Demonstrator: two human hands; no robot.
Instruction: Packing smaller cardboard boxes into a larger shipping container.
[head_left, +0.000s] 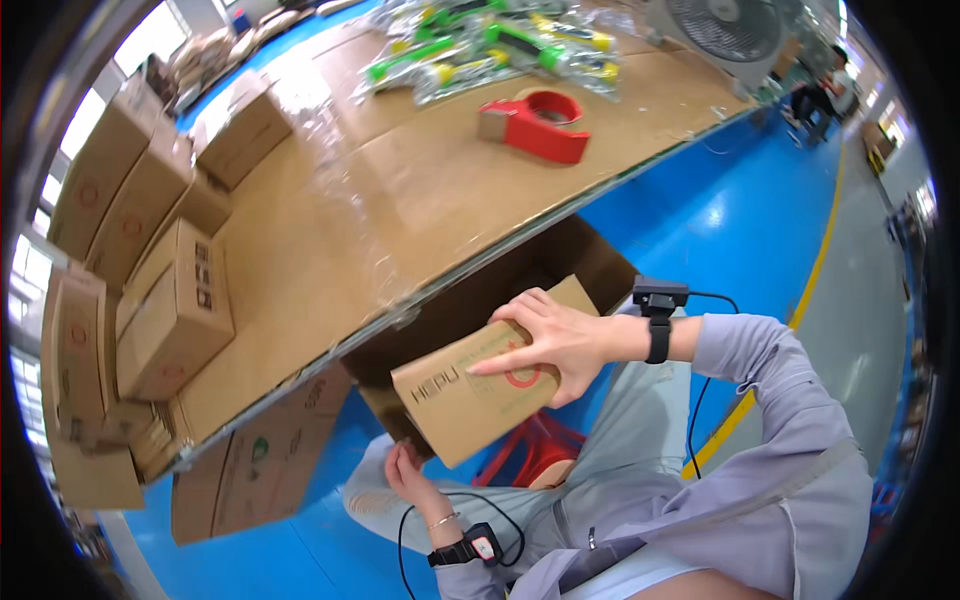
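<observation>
A small brown cardboard box (pixel 470 400) with dark printing and a red round mark is tilted over a large open carton (pixel 470 315). My right hand (pixel 550 340) grips the small box from above, its thumb and fingers spanning the printed face. Low on the left, my left hand (pixel 408 475) has its fingers bent around the near left edge of the large carton, close to the small box's lower corner. The small box hides much of the carton's inside, so I cannot tell what lies in it.
On the cardboard-covered table (pixel 330 230) lie a red tape dispenser (pixel 545 125) and several bagged green-and-yellow items (pixel 500 50). A fan (pixel 725 25) stands behind. Brown boxes (pixel 170 310) are stacked at the left. Another carton (pixel 260 460) sits below the table. A person (pixel 825 95) sits far right.
</observation>
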